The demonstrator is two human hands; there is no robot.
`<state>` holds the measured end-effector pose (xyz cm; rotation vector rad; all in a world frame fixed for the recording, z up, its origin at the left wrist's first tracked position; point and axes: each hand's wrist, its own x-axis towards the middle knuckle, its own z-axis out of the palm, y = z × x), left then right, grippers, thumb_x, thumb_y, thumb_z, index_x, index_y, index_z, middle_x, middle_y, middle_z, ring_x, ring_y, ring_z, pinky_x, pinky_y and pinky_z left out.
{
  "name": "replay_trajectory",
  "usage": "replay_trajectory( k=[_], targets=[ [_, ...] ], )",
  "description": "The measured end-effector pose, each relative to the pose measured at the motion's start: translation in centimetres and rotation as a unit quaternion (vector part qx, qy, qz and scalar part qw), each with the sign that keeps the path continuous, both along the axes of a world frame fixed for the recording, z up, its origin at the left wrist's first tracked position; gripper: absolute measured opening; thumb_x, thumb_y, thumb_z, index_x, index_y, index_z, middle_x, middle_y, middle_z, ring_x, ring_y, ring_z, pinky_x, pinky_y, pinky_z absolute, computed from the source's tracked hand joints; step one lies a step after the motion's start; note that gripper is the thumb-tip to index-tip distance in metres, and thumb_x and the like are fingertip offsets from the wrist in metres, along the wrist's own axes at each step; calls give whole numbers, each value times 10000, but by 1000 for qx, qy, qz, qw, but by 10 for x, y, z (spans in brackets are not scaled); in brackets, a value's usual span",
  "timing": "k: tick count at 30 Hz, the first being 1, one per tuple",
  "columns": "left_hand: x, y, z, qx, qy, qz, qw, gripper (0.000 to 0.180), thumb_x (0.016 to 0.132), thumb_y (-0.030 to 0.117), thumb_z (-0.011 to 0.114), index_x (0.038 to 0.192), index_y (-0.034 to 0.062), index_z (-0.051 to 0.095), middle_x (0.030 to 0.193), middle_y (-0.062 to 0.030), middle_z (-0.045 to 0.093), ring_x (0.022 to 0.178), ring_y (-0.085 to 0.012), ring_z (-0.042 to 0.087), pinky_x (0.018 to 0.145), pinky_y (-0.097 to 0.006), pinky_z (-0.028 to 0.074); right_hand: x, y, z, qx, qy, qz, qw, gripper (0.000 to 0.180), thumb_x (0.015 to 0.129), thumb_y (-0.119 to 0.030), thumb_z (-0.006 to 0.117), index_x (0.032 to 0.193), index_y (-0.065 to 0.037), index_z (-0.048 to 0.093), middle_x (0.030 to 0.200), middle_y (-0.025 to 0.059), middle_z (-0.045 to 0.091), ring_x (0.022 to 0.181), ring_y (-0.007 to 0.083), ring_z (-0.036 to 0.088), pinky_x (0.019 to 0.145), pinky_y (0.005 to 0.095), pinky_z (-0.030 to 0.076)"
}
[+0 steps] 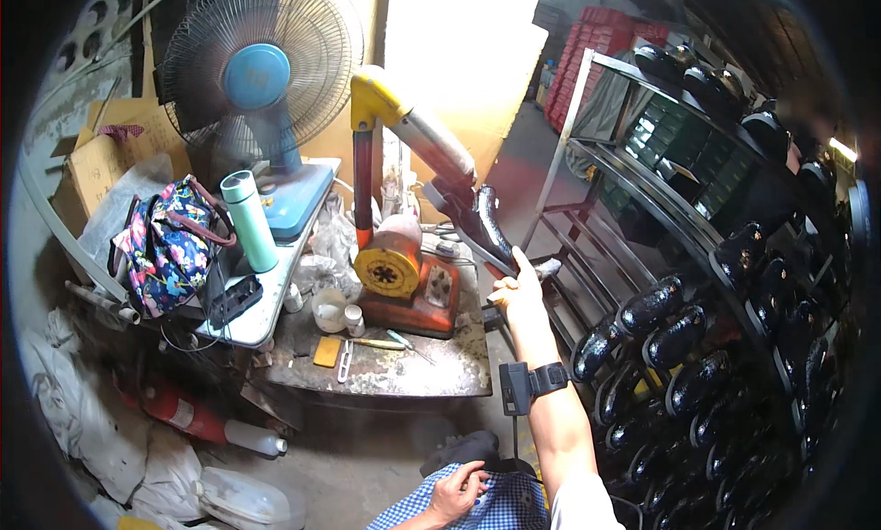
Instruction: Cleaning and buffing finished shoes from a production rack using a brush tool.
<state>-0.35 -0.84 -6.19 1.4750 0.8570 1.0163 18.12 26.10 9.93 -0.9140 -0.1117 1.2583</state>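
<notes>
My right hand (519,294) is stretched forward and grips a glossy black shoe (491,225) that sits upside down on the slanted arm of a machine (415,126). That arm has a yellow elbow on a red post and a grey sleeve. My left hand (459,490) rests low on my lap, fingers curled on the edge of a dark shoe (459,452) lying on blue checked cloth. A black band with a small device (530,383) is strapped on my right wrist.
An orange machine base (404,278) stands on a dirty bench (385,365) with small jars and tools. A blue fan (259,76), a teal bottle (248,220) and a floral bag (165,245) are on the left. Metal racks (697,282) with several black shoes fill the right.
</notes>
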Motion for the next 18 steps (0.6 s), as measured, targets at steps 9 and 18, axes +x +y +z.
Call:
replay_trajectory(
  k=[9,18],
  targets=[
    [-2,-3,-2,21,6,15,1000,216,867,61,468,1061,-11,529,823,-100,663,684,-139,661,587,-228,535,57,-74,-84,114,182,184,959,252,853,-300,537,1068,-168,548,880,209,601,370,66,266,353,185,248],
    [-21,27,22,-284,-175,-18,942,453,902,255,448,1228,-28,312,1015,-211,573,707,-246,638,557,-305,547,64,-309,-167,68,106,49,991,270,852,-305,521,984,-82,593,826,103,656,269,68,268,364,219,315]
  ],
)
